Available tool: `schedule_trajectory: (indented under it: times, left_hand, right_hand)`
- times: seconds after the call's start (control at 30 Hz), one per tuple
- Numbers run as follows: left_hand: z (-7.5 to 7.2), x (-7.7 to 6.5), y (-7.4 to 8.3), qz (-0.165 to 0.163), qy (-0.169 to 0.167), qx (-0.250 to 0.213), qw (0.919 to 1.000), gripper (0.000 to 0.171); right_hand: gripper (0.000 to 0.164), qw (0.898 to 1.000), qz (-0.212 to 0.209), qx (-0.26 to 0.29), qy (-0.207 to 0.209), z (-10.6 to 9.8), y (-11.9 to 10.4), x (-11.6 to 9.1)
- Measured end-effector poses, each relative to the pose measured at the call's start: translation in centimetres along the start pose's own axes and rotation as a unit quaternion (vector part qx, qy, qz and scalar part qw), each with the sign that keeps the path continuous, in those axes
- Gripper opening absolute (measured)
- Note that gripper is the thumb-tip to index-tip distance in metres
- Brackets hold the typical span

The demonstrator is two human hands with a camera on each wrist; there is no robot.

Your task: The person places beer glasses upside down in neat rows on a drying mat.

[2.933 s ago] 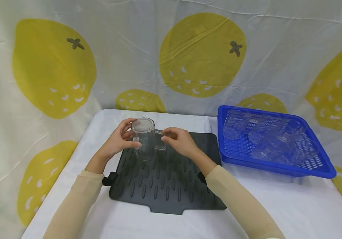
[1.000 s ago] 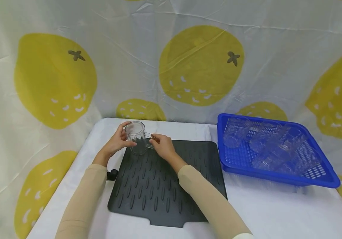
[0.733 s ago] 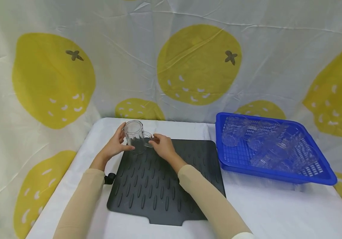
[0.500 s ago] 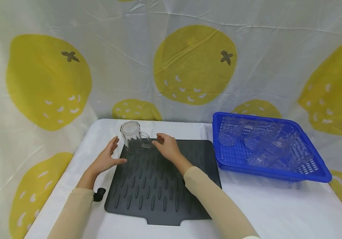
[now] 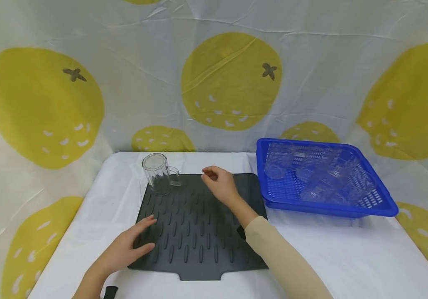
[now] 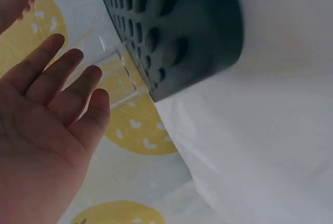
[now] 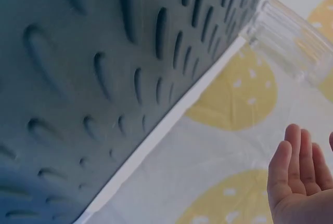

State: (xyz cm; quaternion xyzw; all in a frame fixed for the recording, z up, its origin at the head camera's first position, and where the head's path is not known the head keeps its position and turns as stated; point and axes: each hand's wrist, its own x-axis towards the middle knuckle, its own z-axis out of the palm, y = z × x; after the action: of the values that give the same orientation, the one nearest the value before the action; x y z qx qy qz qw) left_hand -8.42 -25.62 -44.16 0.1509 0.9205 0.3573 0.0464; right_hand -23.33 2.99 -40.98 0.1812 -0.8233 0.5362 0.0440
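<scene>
A clear glass mug point(image 5: 157, 175) stands on the far left corner of the dark ribbed drying mat point(image 5: 195, 259), its handle pointing right. My left hand point(image 5: 124, 248) hovers over the mat's near left edge, fingers spread and holding nothing; the left wrist view shows its palm point(image 6: 41, 125) with the mug beyond the fingertips. To the right of the mug, over the far part of the mat, my right hand point(image 5: 220, 184) holds nothing, its fingers loosely bent. In the right wrist view, the mug point(image 7: 289, 37) is apart from the fingers point(image 7: 281, 167).
A blue plastic basket point(image 5: 284, 200) with several clear glass mugs point(image 5: 322, 182) lying in it stands at the right, beside the mat. White cloth point(image 5: 329, 253) covers the table. Behind it hangs a pale curtain point(image 5: 135, 83) with yellow lemon prints.
Both hands held the mug, shifted it left to the mat's far corner and let go. My left hand has since drawn back toward me; my right hand has moved off to the right.
</scene>
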Motion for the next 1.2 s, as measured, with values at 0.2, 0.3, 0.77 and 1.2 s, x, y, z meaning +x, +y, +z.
schedule_trajectory:
  times: [0.2,0.3,0.77,1.2]
  left_hand:
    - [2.3,-1.7,0.2,-0.045,-0.035,0.030,0.9979,0.070]
    - [2.7,-2.6,0.0,-0.065,-0.051,0.031,0.9961,0.076]
    - [4.2,-2.5,-1.4,-0.109,-0.107,0.072,0.9857,0.079]
    - [5.1,-2.6,-3.7,-0.026,-0.074,0.118,0.9899,0.077]
  right_hand:
    - [0.018,0.999,-0.010,0.020,0.049,-2.4,-0.3,-1.6]
    - [0.019,0.997,-0.023,0.036,0.058,-2.8,-0.5,-2.0]
    - [0.020,0.991,-0.037,-0.011,0.131,-7.4,-1.2,-5.1]
    - [0.019,0.942,0.010,-0.188,0.278,-14.2,2.6,-8.2]
